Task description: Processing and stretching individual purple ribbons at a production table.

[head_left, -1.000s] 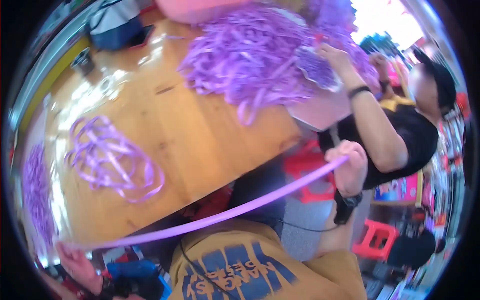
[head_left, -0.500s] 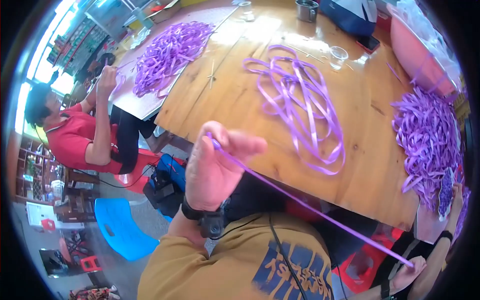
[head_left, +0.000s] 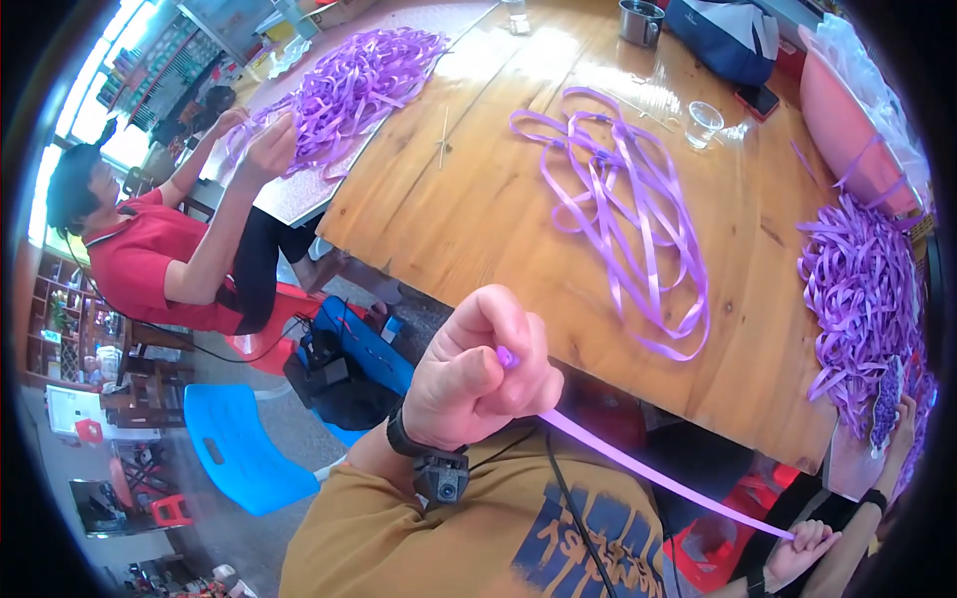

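My left hand (head_left: 488,374), closed with its fingers curled in, grips a purple ribbon (head_left: 648,466); a small purple bit shows between thumb and forefinger. From there the ribbon runs down to the right, slightly bowed, to my right hand (head_left: 803,546). That hand is closed on the ribbon too, low at the right edge. The stretch between the hands hangs over my lap, in front of the table edge. On the wooden table (head_left: 449,229) lies a loose looped bundle of purple ribbon (head_left: 638,224), apart from both hands.
A purple ribbon heap (head_left: 862,299) lies at the right, with another person's hand (head_left: 900,424) by it. At the left a person in red (head_left: 150,254) works at a second ribbon heap (head_left: 364,85). A cup (head_left: 703,125), phone (head_left: 758,102), pink basin (head_left: 847,120) and blue stool (head_left: 239,448) stand around.
My left hand has come down and to the right, and its fingers have curled closed around the ribbon. The ribbon now bows slightly. The person in red has lowered a hand toward the heap.
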`<state>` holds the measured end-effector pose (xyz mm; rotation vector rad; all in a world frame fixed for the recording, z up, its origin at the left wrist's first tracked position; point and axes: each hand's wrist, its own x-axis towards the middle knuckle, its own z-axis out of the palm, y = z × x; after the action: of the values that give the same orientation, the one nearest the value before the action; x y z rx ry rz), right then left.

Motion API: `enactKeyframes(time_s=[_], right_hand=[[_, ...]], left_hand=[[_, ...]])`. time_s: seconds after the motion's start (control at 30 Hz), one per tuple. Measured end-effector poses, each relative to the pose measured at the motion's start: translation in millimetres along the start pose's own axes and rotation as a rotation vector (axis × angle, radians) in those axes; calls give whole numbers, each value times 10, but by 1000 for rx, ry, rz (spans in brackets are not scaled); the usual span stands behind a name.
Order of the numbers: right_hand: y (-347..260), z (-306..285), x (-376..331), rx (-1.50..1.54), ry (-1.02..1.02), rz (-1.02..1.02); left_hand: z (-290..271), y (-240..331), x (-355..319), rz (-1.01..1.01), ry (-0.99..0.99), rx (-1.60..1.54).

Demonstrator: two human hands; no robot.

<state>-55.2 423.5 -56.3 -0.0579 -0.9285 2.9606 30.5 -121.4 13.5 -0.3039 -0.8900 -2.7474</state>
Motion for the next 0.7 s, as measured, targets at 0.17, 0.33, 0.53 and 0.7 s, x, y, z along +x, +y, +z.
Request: enactKeyframes(time_s=[0.17, 0.33, 0.53, 0.7], right_hand=[[14, 24, -27, -22, -36, 69], [241, 324, -56, -177, 125, 11], [521, 681, -71, -369, -12, -12], [575, 917, -235, -541, 97, -159]], left_hand=[[-42, 28, -25, -28, 7, -54], [-44, 35, -90, -67, 90, 30], [39, -87, -103, -57, 109, 172], [72, -161, -68, -161, 153, 46]])
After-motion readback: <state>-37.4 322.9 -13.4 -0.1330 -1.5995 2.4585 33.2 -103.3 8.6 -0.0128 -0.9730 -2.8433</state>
